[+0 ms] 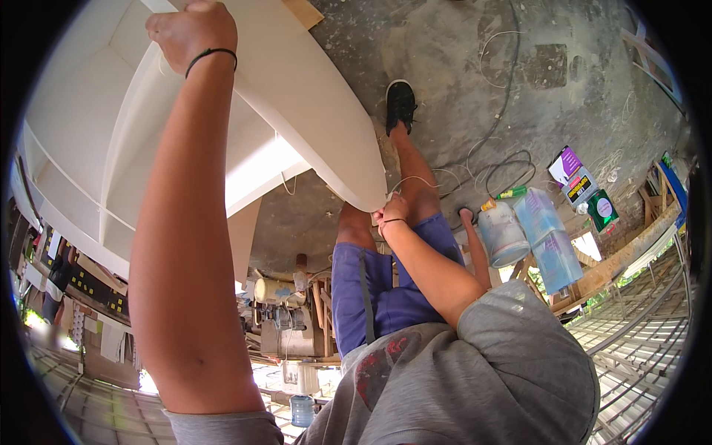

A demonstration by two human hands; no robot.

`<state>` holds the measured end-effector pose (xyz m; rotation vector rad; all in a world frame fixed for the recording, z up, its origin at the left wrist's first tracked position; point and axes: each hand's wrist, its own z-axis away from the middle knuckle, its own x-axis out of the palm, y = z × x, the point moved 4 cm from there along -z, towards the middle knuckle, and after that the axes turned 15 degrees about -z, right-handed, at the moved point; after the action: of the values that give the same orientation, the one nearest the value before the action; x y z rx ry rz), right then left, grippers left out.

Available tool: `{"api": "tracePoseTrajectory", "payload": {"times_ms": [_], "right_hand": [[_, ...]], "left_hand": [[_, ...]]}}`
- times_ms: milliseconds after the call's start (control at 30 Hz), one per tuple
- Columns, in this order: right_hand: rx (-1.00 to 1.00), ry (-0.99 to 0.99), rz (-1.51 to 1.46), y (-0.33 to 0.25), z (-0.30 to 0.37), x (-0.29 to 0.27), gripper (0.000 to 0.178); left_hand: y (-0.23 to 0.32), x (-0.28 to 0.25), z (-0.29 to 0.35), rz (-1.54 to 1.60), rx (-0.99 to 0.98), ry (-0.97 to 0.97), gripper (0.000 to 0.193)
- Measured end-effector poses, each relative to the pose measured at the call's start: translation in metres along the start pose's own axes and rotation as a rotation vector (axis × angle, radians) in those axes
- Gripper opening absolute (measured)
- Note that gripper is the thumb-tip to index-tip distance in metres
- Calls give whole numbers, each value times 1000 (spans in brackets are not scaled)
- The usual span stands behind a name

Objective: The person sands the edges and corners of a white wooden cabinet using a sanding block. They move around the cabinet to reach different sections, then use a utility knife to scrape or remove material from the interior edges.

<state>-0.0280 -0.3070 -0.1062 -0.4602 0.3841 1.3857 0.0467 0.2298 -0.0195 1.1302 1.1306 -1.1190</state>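
Observation:
A large smooth white shell-like piece [311, 122] with curved ribs and a rounded tip fills the upper left. My left hand [194, 33], a dark band at its wrist, reaches far over it. Its fingers are curled closed near the inner edge, and what they hold is hidden. Over my lap, my right hand [393, 211] is closed in a pinch beside the rounded tip. A thin white cord [412, 178] loops out from its fingers. Another short cord [288, 185] dangles under the white piece's lower rim.
On the grey floor at right stand a white bucket [506, 241], translucent bluish containers [549, 248], a purple-and-white can [569, 172] and a green can [602, 211]. A black cable [512, 81] snakes across. A bare limb [477, 252], its owner unclear, shows beside the bucket.

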Motion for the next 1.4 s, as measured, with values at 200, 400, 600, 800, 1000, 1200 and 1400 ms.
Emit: {"api": "tracePoseTrajectory", "payload": {"times_ms": [200,400,600,800,1000,1200,1400], "right_hand": [[-39,-7,4,0,13,2,19],[-25,45,33,-3,32,6,18],[-30,121,14,-3,45,6,15],[-22,130,-32,12,37,-8,18],[357,-44,-154,2,54,-15,14],[255,-288,8,18,10,-38,39],[88,-108,414,-24,98,7,41]], "left_hand": [[-3,1,-1,-34,-45,-15,44],[-5,1,1,-58,-85,-36,40],[-5,0,3,-51,-115,-45,36],[-5,2,2,-55,-94,-33,37],[-2,-1,5,-62,-100,-56,38],[2,-3,8,67,-10,149,40],[-7,20,-7,45,53,226,39]]}}
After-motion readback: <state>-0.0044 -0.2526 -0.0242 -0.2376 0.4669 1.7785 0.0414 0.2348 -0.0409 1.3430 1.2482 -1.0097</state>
